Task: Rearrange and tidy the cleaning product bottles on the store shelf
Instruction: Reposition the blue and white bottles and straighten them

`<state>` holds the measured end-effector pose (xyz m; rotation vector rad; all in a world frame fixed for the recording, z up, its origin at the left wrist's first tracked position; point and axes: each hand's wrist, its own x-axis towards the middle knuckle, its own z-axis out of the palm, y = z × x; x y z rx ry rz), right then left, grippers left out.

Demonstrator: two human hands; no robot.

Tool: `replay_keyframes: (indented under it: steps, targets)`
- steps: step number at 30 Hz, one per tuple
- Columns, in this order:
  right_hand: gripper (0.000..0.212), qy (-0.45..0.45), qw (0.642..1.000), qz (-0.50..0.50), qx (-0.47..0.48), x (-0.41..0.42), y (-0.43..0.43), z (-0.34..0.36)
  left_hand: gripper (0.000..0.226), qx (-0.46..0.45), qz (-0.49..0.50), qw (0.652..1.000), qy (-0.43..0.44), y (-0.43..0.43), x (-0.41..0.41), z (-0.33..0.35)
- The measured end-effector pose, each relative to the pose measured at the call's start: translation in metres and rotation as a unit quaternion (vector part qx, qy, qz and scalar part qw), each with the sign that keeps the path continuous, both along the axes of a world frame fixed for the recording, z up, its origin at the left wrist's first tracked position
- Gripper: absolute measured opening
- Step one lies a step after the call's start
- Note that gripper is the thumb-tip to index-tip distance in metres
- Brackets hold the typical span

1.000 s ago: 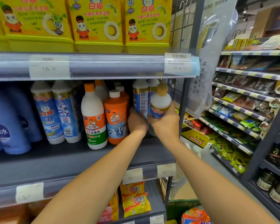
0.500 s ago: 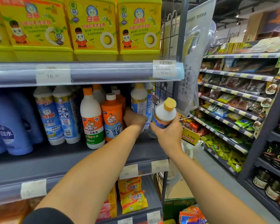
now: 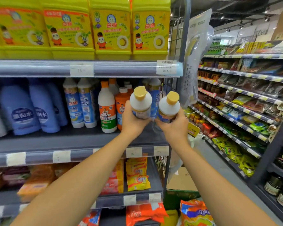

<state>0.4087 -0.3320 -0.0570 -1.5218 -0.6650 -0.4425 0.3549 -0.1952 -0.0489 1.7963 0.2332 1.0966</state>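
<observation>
Orange bottle [image 3: 120, 101] behind yellow-capped bottle [image 3: 140, 104] in left hand [image 3: 131, 123], white bottle [image 3: 106, 110] beside.

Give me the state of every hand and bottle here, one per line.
Left hand, grips left bottle.
Left bottle, held off the shelf, capped, near upright.
Right hand, grips right bottle.
Right bottle, held off the shelf, capped, tilted.
White bottle, upright on shelf, orange cap on.
Orange bottle, upright on shelf, partly hidden by left hand.
Blue bottles, upright on shelf.
Yellow jugs, upright on top shelf.
</observation>
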Motion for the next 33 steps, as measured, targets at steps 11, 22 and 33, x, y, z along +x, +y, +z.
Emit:
replay_keyframes:
  steps: [11,22,33]
  targets:
    - [0.059,0.01,0.989,0.143,-0.016,-0.074,0.034,0.028,0.081,-0.028,0.035,0.999,-0.003,0.042,-0.12,0.008]
    - [0.039,0.067,0.949,0.301,-0.073,-0.135,0.09,0.03,0.039,-0.119,-0.014,0.991,0.065,0.117,-0.239,-0.002]
    - [0.029,0.17,0.947,0.255,-0.099,-0.141,0.172,0.028,0.022,-0.167,-0.057,0.971,0.16,0.186,-0.252,0.004]
